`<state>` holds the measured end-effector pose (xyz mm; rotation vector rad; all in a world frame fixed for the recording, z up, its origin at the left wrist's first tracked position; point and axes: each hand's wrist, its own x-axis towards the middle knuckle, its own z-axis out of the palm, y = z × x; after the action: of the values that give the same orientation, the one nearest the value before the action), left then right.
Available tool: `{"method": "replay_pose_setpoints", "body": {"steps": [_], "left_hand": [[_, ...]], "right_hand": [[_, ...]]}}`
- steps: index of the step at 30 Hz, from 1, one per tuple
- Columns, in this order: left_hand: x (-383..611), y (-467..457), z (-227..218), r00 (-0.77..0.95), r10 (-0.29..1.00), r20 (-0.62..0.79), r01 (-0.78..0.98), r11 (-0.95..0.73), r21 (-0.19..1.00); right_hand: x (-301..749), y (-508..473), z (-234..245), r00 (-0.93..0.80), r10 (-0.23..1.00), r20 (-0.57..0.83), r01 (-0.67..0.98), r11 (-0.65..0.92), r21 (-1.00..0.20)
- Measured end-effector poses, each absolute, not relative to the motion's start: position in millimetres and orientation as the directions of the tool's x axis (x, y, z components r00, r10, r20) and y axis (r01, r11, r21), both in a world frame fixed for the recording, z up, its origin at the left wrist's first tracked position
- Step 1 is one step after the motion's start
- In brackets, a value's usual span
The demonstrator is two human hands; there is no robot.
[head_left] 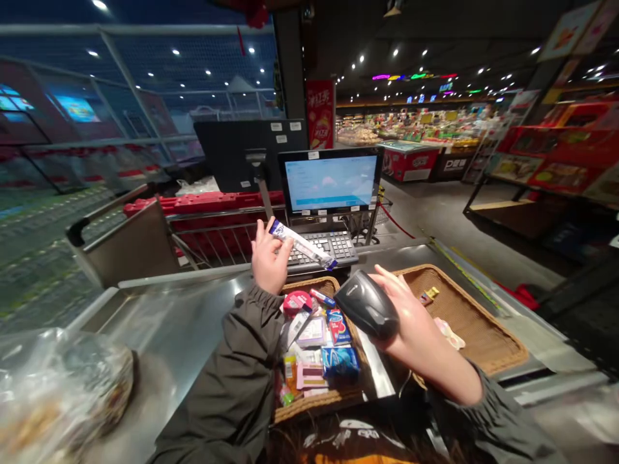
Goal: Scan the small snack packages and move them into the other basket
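Left fingers gripping tube, right hand holding scanner

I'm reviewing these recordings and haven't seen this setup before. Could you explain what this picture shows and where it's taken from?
This view comes from one camera worn on a person's head, looking forward and down at their own hands at a shop checkout. The left hand holds up a long white-and-blue packet. The right hand holds a black handheld barcode scanner. Below them, a brown woven tray holds small packaged goods, beside a second brown woven tray. Both sit on a steel counter. Ahead stand a computer monitor and a black keyboard.
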<state>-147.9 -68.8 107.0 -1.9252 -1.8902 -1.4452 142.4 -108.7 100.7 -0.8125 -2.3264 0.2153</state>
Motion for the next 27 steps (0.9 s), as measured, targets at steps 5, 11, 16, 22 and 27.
{"method": "replay_pose_setpoints", "body": {"steps": [5, 11, 16, 22, 27], "left_hand": [[-157.2, -91.0, 109.9, -0.256, 0.653, 0.713, 0.897, -0.114, 0.426], [-168.9, -99.9, 109.8, -0.241, 0.665, 0.707, 0.928, -0.054, 0.368], [-171.9, -99.0, 109.7, -0.294, 0.689, 0.662, 0.899, -0.036, 0.436], [-168.5, -95.2, 107.5, -0.298, 0.700, 0.649, 0.881, -0.060, 0.469], [-164.2, -96.6, 103.0, -0.269, 0.746, 0.609, 0.881, -0.065, 0.469]], "right_hand": [[120.1, -112.6, 101.2, -0.650, 0.607, 0.458, 0.474, 0.794, -0.380], [106.7, -113.7, 97.6, -0.678, 0.612, 0.407, 0.480, 0.788, -0.387], [103.9, -113.2, 94.8, -0.680, 0.622, 0.387, 0.479, 0.777, -0.407], [107.1, -114.4, 92.8, -0.676, 0.629, 0.385, 0.478, 0.771, -0.420], [113.3, -115.6, 93.1, -0.666, 0.639, 0.385, 0.485, 0.763, -0.427]]}}
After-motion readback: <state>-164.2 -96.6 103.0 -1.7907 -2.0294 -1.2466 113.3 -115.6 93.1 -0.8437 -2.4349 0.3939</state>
